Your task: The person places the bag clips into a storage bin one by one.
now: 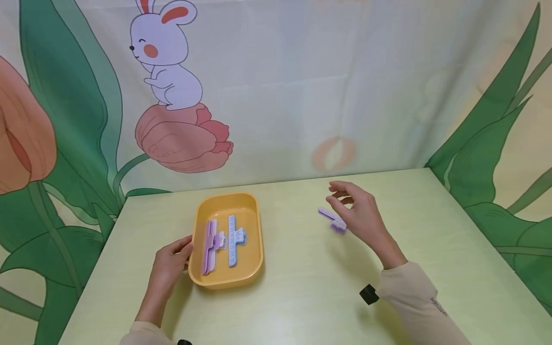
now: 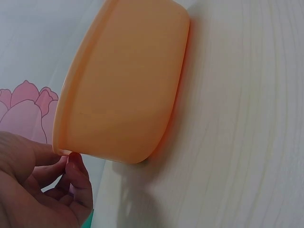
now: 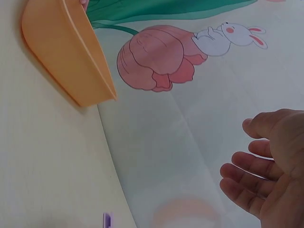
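Observation:
A yellow plastic tray (image 1: pixel 254 274) stands on the left part of the table. At its left side my left hand (image 1: pixel 169 261) pinches the rim between thumb and fingers, as the left wrist view shows from below. Inside the tray lie a purple long-bar clip (image 1: pixel 209 247) and a blue long-bar clip (image 1: pixel 233 242), side by side. Another purple clip (image 1: pixel 332 215) lies on the table to the right, partly hidden behind my right hand (image 1: pixel 360 213). That hand hovers over it with loosely bent fingers and holds nothing. In the right wrist view only a sliver of the purple clip (image 3: pixel 107 221) shows.
The pale wood-grain table (image 1: pixel 293 249) ends at the back against a curtain (image 1: pixel 276 96) printed with a rabbit and tulips. Near my right sleeve (image 1: pixel 409 292) is a small black block (image 1: pixel 369 294).

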A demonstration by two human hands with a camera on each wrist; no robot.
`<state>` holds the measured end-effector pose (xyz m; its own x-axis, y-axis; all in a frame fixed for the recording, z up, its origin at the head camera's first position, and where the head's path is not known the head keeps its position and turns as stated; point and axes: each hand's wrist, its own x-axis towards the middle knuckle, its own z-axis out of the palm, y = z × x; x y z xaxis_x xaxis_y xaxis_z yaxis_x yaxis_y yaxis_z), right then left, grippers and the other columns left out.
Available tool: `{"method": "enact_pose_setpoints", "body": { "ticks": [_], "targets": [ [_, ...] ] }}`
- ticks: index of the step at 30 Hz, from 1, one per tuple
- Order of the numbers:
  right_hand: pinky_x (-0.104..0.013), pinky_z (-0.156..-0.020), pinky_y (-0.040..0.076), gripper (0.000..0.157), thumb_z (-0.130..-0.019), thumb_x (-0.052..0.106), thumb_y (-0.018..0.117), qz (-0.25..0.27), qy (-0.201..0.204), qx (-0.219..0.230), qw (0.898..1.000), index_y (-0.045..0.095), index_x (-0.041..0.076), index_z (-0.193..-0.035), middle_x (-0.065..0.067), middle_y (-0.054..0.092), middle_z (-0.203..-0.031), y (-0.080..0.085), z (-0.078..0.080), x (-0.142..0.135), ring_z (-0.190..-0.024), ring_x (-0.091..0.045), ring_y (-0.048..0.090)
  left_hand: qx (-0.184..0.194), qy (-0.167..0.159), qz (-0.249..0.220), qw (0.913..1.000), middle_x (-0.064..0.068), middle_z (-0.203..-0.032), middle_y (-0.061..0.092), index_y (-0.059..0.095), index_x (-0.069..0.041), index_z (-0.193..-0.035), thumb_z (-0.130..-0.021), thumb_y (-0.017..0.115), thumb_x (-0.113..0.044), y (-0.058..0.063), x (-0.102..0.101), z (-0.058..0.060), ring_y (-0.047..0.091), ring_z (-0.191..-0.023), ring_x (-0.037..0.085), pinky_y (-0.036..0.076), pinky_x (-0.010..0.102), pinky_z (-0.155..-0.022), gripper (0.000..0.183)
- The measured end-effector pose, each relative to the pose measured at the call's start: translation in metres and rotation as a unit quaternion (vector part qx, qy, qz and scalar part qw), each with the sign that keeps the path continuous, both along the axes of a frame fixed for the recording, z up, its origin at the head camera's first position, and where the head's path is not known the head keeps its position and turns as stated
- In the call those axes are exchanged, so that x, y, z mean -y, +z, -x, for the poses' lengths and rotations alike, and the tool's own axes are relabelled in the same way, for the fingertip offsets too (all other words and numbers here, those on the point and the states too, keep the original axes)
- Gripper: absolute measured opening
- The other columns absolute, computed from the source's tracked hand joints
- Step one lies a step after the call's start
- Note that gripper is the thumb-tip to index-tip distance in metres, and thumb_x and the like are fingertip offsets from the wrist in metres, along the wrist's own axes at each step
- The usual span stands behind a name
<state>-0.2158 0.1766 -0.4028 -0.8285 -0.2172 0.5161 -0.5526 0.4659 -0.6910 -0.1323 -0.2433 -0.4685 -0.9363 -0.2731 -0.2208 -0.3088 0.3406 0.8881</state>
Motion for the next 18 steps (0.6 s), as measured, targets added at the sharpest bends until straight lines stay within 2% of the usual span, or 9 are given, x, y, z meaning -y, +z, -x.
{"method": "enact_pose_setpoints", "body": {
  "ticks": [7, 13, 18],
  "targets": [
    [-0.027, -0.083, 0.055, 0.032, -0.096, 0.005, 0.073, -0.007, -0.028, 0.004, 1.000, 0.068, -0.001, -0.127, -0.012, 0.074, -0.115, -0.007, -0.005, -0.022, -0.097, -0.025, 0.070, 0.001, 0.001, -0.001, 1.0000, 0.025, -0.128, 0.062, 0.053, 0.005, -0.147, -0.109, 0.051, -0.016, 0.001, -0.001, -0.001, 0.061, -0.087, 0.014, 0.054, 0.022, -0.069, 0.043],
    [-0.024, -0.083, 0.054, 0.034, -0.096, 0.003, 0.072, -0.014, -0.045, 0.009, 0.999, 0.067, -0.002, -0.129, -0.015, 0.073, -0.117, -0.014, -0.008, -0.036, -0.100, -0.029, 0.070, 0.001, -0.002, 0.000, 1.0000, 0.025, -0.129, 0.061, 0.052, 0.005, -0.147, -0.109, 0.051, -0.017, 0.002, -0.001, -0.001, 0.061, -0.088, 0.014, 0.054, 0.022, -0.068, 0.044],
    [-0.015, -0.081, 0.050, 0.032, -0.096, 0.004, 0.072, -0.008, -0.061, 0.018, 0.998, 0.068, -0.003, -0.127, -0.016, 0.073, -0.115, -0.019, -0.009, -0.045, -0.099, -0.030, 0.070, 0.001, 0.000, 0.000, 1.0000, 0.025, -0.129, 0.061, 0.053, 0.004, -0.147, -0.109, 0.051, -0.016, 0.001, -0.001, 0.000, 0.061, -0.089, 0.014, 0.054, 0.022, -0.068, 0.044]
  ]
}}
